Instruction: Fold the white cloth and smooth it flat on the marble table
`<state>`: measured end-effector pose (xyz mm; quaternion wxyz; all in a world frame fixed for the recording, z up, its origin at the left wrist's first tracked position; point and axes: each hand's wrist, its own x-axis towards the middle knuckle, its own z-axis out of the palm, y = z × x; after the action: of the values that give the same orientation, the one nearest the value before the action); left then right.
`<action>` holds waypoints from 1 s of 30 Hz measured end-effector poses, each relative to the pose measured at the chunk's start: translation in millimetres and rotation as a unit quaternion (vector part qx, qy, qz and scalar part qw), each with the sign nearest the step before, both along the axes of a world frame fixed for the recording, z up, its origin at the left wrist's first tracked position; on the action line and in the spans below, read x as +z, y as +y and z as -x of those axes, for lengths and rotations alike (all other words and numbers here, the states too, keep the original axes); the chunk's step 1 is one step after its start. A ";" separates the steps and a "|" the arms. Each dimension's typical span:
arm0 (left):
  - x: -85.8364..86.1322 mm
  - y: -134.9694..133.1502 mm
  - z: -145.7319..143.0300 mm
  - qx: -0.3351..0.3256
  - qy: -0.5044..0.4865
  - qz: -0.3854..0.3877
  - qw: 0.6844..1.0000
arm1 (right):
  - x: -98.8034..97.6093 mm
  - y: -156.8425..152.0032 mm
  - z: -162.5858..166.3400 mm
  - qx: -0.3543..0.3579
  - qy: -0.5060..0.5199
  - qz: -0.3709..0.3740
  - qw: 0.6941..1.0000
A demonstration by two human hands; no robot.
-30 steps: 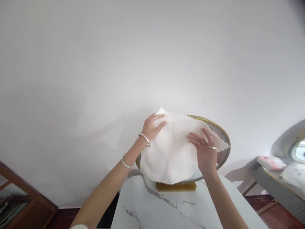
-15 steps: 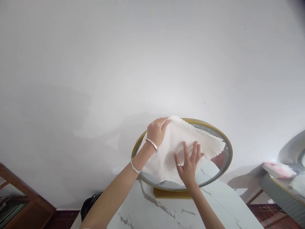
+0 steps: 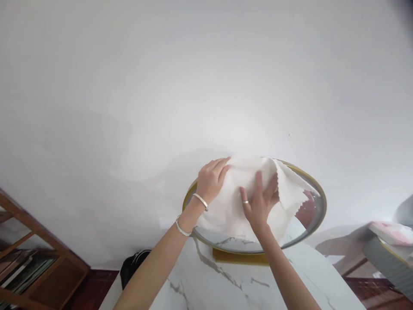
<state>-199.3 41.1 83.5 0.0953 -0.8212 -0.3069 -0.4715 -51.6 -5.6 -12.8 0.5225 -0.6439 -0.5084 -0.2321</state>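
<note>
A white cloth with zigzag-cut edges lies over the face of an oval mirror with a gold rim. At the upper left of the rim, my left hand is closed on the cloth, thumb on the near side, fingertips partly hidden. My right hand rests against the middle of the cloth with fingers apart. A fold of the cloth's right part overlaps its outer fingertips. Below the mirror shows its gold base.
The mirror stands on a white marble-patterned table before a pale wall. A black item sits at the table's left edge. Far left is a wooden shelf with books. On the right, a pink-and-white pack lies on another piece of furniture.
My right hand has moved up across the cloth, and the cloth's right part has buckled into a fold over its fingers. My left hand keeps its hold. The view has shifted slightly.
</note>
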 end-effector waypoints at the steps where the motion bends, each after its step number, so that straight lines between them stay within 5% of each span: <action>1: -6.0 1.6 7.6 -0.009 -0.031 0.003 0.999 | 4.8 2.6 5.5 0.004 -0.031 -0.002 1.000; 7: -81.6 -3.1 57.7 0.051 -0.235 0.077 0.968 | -2.6 19.1 39.5 0.130 -0.247 0.022 0.960; 10: -98.5 -7.7 63.3 0.086 -0.264 0.075 0.958 | -12.6 21.7 35.4 0.120 -0.264 0.025 0.957; 12: -84.9 -8.1 51.2 0.082 -0.244 0.040 0.965 | -9.6 19.9 20.7 0.069 -0.201 0.034 0.977; 16: -22.2 -8.1 -8.7 0.062 -0.100 -0.025 0.993 | 11.9 14.0 -29.1 -0.043 -0.101 -0.006 0.994; 21: 30.9 -14.8 -86.6 0.060 0.071 -0.002 0.996 | 30.7 11.1 -73.0 -0.100 -0.035 -0.055 0.993; 23: 35.3 -14.7 -92.2 0.065 0.069 0.013 0.995 | 36.7 12.1 -69.9 -0.101 -0.016 -0.066 0.993; 26: 26.8 -7.8 -64.0 0.071 -0.015 0.033 0.997 | 45.8 17.3 -43.5 -0.073 -0.045 -0.067 0.994; 30: -25.2 2.2 10.0 0.084 -0.193 0.076 0.975 | 33.6 25.8 9.1 0.034 -0.158 0.004 0.987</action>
<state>-209.3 43.3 58.3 0.0111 -0.6912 -0.4218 -0.5867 -60.6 20.1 20.7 0.4405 -0.5838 -0.6070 -0.3109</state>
